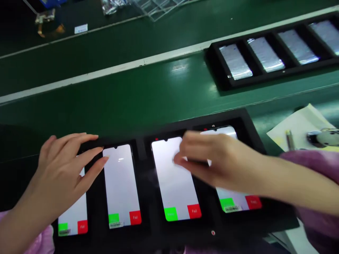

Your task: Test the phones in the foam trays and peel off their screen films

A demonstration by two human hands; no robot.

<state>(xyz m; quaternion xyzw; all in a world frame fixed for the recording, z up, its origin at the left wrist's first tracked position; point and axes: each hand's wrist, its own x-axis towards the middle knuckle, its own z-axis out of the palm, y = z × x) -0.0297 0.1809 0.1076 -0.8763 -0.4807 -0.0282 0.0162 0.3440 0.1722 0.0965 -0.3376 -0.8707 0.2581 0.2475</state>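
Several lit phones lie in a black tray (148, 233), each with a white screen, a green box and a red "Fail" box. My left hand (63, 169) is spread, with thumb and forefinger at the top left corner of the second phone (122, 187); it partly covers the leftmost phone (76, 215). Over the upper right of the third phone (176, 183) is my right hand (212, 157), blurred, its fingers curled together. Whether they pinch anything is hidden. My right hand and wrist cover the middle of the rightmost phone (225, 132).
Another black tray (230, 84) with several film-wrapped phones stands at the back right. Paper (299, 123) with a pen (290, 140) and small items lies at the right. A clear divided box (156, 8) and a silvery bag (111, 6) are at the far edge.
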